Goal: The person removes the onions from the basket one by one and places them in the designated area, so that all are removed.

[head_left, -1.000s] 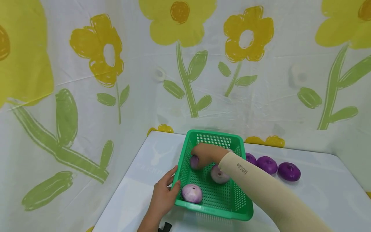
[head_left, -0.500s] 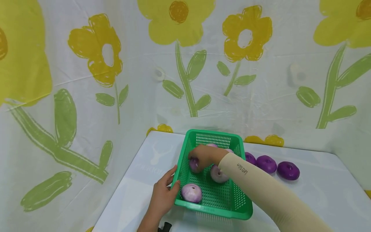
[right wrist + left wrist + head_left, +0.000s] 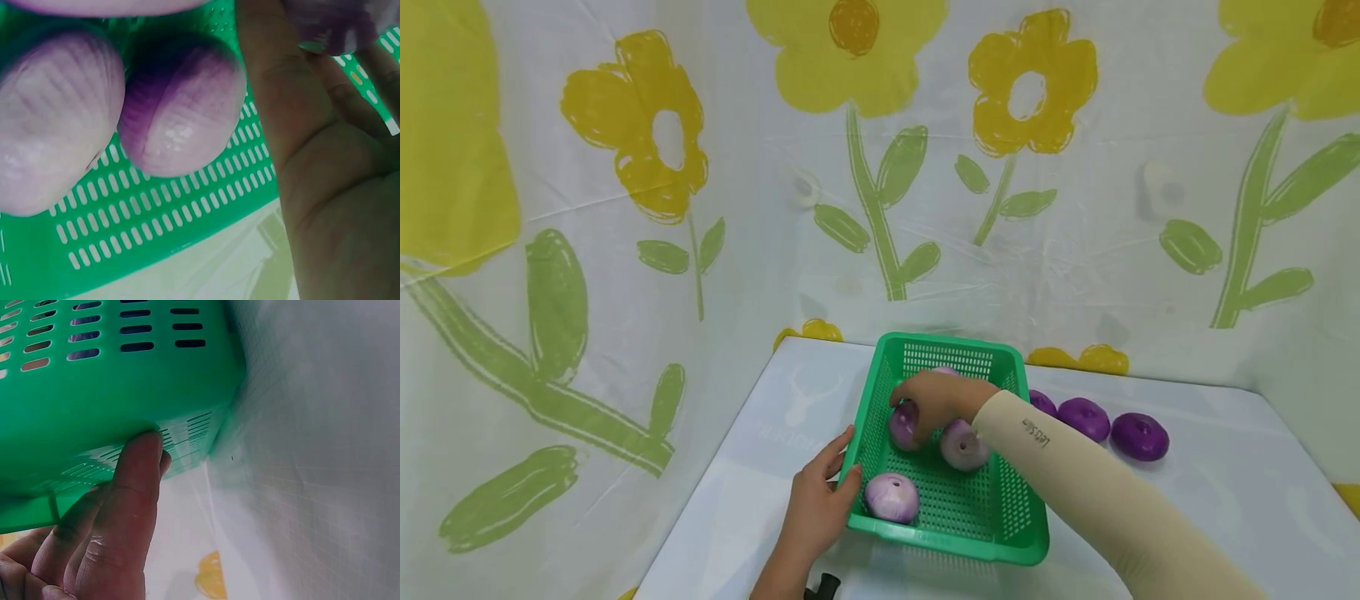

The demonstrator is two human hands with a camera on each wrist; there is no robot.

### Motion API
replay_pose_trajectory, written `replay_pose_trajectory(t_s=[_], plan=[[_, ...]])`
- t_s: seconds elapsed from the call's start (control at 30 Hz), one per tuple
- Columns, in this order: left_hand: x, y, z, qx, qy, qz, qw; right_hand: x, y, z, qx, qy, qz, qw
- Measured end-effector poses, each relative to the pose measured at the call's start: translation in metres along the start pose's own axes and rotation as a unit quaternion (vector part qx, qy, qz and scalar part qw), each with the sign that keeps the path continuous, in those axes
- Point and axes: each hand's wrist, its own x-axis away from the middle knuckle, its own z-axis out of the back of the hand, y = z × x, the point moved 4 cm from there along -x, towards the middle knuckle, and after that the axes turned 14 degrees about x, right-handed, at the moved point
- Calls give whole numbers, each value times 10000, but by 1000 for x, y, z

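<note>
A green perforated basket (image 3: 951, 546) stands on the white table in the head view. My left hand (image 3: 816, 500) grips its left rim near the front corner; the left wrist view shows fingers (image 3: 128, 506) against the outer wall. Inside the basket, my right hand (image 3: 938, 404) holds a purple onion (image 3: 903, 427) at the left side. Right next to this hand lies a pale purple onion (image 3: 964, 447). Another pale onion (image 3: 892, 497) sits in the front left corner, and one more (image 3: 945, 370) shows partly behind the right hand. The right wrist view shows pale onions (image 3: 184, 112) close up.
Dark purple onions (image 3: 1140, 437) stand in a row on the table (image 3: 1217, 467), right of the basket. A black object (image 3: 827, 587) shows at the bottom edge. A flower-printed curtain (image 3: 760, 167) surrounds the table at the back and sides.
The right hand has shifted slightly right over the onion it holds, and more of that onion shows now. The left hand stays on the rim. The whole head view has drifted a little.
</note>
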Motion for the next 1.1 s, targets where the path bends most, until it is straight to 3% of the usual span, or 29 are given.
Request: replay_pose_trajectory(t_s=[0.43,0.63,0.87,1.1], plan=[[1,2,-1,-33,119,-51,9999,22,7,17,-483,-39,341,9982],[1,2,-1,32,140,-5,9999,35,5,27,-995,50,572,9934],[0,2,-3,-86,122,23,9999,70,9,31,-1350,187,856,9870],[2,0,-3,-121,155,106,9998,106,28,28,-2045,602,943,9724]])
